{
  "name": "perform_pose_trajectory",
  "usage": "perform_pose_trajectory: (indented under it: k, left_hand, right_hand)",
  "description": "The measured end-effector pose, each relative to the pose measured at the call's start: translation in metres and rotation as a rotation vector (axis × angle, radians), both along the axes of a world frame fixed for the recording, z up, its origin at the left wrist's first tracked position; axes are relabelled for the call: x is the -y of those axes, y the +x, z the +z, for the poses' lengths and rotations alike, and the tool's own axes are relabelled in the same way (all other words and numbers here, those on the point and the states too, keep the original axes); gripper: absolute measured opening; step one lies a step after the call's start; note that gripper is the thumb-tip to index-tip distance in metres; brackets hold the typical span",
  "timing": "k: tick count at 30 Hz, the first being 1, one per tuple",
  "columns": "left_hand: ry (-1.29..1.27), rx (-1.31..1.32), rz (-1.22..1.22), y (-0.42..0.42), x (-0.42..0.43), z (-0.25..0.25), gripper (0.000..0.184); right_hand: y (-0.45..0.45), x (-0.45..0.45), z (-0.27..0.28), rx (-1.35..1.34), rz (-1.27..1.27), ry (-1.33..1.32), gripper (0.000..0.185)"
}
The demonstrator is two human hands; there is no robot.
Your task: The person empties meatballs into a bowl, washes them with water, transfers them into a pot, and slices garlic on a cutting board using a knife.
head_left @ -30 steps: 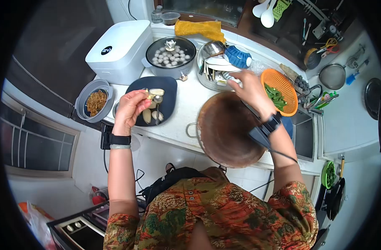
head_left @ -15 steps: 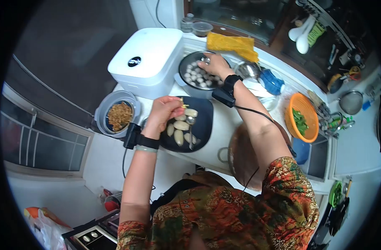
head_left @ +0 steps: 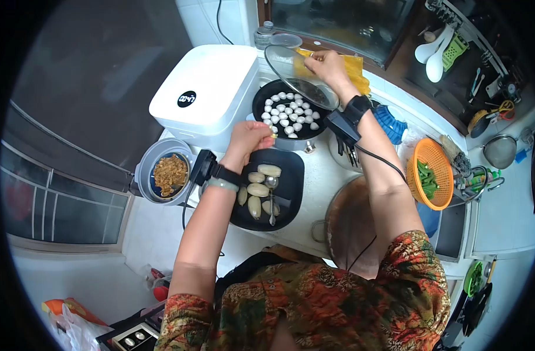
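Note:
My right hand [head_left: 330, 67] is closed on the knob of a glass lid [head_left: 291, 67], which is tilted above the right and back side of a dark pot [head_left: 257, 105]. Small white balls [head_left: 288, 114] lie spread inside the pot. My left hand [head_left: 249, 141] is at the pot's front left edge, with its fingertips pinched on a small yellowish piece [head_left: 273, 136] too small to name. Below it stands a black square plate [head_left: 294, 202] bearing several pale oval pieces [head_left: 258, 190] and a metal spoon [head_left: 272, 202].
A white appliance [head_left: 209, 76] stands left of the pot, and a grey container [head_left: 142, 175] with brown crumbly food sits in front of it. To the right are a large brown round vessel [head_left: 352, 225], blue bowls [head_left: 390, 124] and an orange basket [head_left: 449, 181] of green vegetables. A yellow cloth [head_left: 354, 73] lies behind.
My right hand has lifted the lid off the pot, up and to the right, uncovering the white balls. My left hand has moved from above the plate toward the pot, still pinching the yellowish piece.

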State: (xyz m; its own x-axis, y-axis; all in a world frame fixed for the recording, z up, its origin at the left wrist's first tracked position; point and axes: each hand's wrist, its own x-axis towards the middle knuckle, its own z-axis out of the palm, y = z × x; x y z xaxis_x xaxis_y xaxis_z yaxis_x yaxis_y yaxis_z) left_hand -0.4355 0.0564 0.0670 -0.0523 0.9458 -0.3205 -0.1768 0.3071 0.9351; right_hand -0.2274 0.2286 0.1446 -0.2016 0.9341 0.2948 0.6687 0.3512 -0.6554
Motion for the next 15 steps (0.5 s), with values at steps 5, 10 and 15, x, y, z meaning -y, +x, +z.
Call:
perform_pose_trajectory:
  k: [5, 10, 15]
  left_hand:
    - [0.075, -0.322, -0.022, 0.025, -0.049, -0.013, 0.023]
    - [0.020, -0.066, 0.006, 0.012, -0.050, -0.012, 0.022]
    - [0.011, -0.182, 0.067, -0.010, -0.005, 0.015, 0.016]
  right_hand:
    - [0.023, 0.019, 0.016, -0.023, -0.062, 0.133, 0.044]
    - [0.026, 0.038, 0.010, 0.053, -0.050, 0.166, 0.043]
    - [0.010, 0.038, -0.021, 0.086, 0.052, 0.182, 0.033]
